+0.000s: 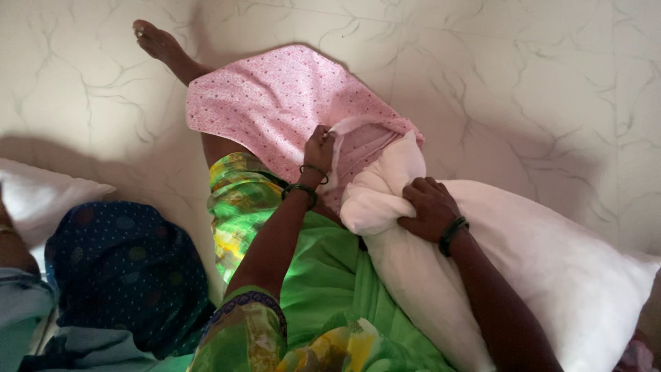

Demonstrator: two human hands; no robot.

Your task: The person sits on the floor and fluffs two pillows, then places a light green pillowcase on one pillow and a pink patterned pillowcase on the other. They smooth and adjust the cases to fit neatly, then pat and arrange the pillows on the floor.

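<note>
1. The left hand [319,148] is closed in a pinch on the open edge of a pink pillowcase [275,103], lifting that edge just above the end of a white pillow [537,255].
2. The right hand [430,207] is clamped over the near corner of the pillow, fingers curled and digging into the stuffing so that the corner bunches into a narrower lump.
3. The relation that matters: the pillow's long axis runs from the lower right up towards the middle of the view, and its bunched end points straight at the mouth of the pillowcase, which lies just beyond and to the left of it. The two hands are near each other, with the left one at the mouth and the right one just behind the pillow's tip.
4. The tip of the pillow seems to sit just inside the mouth, though a fold of pink cloth hides the exact edge, so I cannot tell how deep it goes.
5. The pillowcase is thin, limp cotton with a fine dotted print, lying flat and wrinkled over the person's leg. The pillow is plump, smooth and soft, and dents readily under the grip.
6. Below the hands lies a green and yellow garment [323,275]. A dark blue dotted cloth [131,269] lies to the left on the pale marbled floor [537,89], and another white pillow [41,196] lies near it.
</note>
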